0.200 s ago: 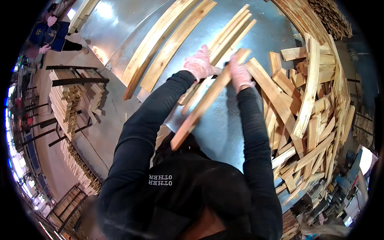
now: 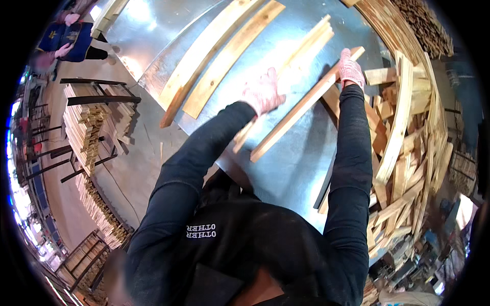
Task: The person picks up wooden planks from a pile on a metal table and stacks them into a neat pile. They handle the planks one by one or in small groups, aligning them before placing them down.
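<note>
My right hand (image 2: 351,70), in a pink-white knit glove, grips the far end of a wooden board (image 2: 305,106). The board slants over the metal table, its near end pointing toward me. My left hand (image 2: 263,96), gloved alike, rests over a couple of thin wooden strips (image 2: 308,47) with its fingers stretched and thumb apart. The strips run out beyond the hand and show again below it. Left of them, two longer boards lie side by side, the inner board (image 2: 230,61) and the outer board (image 2: 204,53).
A jumbled heap of short boards (image 2: 395,120) fills the table's right side, behind long stacked planks (image 2: 390,35). Stacked lumber (image 2: 81,127) stands on a dark rack at left. Another person (image 2: 69,41) is at the far left. The metal table (image 2: 286,178) reflects bright light.
My right hand has moved right and away from me, carrying the board off the strips. My left hand has shifted slightly right, with its fingers spread over the strips.
</note>
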Motion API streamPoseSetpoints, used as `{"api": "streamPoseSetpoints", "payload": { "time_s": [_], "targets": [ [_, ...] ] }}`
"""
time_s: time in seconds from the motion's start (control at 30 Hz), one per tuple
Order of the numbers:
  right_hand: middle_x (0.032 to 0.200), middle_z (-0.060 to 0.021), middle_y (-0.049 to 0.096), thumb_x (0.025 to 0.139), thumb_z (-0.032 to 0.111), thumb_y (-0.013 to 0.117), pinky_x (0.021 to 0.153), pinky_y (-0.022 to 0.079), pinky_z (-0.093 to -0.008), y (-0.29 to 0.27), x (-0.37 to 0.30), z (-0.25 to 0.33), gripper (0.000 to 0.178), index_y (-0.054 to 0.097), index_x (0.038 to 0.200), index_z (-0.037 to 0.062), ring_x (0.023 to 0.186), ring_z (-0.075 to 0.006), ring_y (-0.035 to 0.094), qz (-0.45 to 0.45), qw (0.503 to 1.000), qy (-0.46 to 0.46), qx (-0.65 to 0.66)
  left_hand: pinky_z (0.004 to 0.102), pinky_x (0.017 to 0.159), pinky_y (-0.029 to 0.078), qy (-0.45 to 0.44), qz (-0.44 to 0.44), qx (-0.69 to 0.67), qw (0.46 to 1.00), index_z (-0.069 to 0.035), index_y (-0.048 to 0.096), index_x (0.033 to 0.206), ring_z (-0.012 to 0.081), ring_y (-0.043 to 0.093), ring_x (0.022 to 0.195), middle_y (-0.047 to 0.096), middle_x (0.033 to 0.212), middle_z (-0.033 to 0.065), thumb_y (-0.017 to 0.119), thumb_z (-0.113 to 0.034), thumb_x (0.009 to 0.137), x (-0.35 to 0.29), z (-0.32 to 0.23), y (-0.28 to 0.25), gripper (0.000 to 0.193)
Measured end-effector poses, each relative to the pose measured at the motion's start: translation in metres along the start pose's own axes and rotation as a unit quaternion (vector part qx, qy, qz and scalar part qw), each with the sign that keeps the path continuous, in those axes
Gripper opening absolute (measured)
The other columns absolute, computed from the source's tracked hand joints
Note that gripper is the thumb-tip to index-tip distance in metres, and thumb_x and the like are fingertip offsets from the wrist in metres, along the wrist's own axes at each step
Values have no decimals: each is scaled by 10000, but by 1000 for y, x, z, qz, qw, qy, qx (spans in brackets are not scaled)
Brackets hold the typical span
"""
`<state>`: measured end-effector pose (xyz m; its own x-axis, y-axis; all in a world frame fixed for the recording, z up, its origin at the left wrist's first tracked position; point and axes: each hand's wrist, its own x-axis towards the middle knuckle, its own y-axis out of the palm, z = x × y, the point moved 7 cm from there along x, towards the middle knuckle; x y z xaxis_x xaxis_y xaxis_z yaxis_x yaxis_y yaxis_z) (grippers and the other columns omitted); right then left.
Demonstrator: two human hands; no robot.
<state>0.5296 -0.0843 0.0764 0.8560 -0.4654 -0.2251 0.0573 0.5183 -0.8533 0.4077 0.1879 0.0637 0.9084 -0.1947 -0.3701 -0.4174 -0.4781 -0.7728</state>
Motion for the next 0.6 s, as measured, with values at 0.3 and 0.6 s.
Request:
{"api": "streamPoseSetpoints", "payload": {
  "time_s": [0.3, 0.6],
  "targets": [
    [1297, -240, 612, 927, 580, 521, 1066, 400, -498, -26, -42, -19, 691, 555, 1360, 41, 1227, -417, 558, -108, 982, -144, -58, 480, 987, 470, 122, -170, 2, 978, 95, 332, 1459, 411, 574, 1134, 577, 1234, 269, 734, -384, 762, -70, -1, 60, 936],
    [1195, -240, 645, 827, 440, 655, 949, 503, -450, -175, -45, -197, 649, 526, 1330, 52, 1121, -376, 621, -74, 976, 61, -196, 481, 1062, 405, -76, 23, 113, 990, 4, 97, 1562, 398, 471, 1277, 440, 1399, 248, 736, -422, 745, -67, -26, 50, 1121]
  ]
}}
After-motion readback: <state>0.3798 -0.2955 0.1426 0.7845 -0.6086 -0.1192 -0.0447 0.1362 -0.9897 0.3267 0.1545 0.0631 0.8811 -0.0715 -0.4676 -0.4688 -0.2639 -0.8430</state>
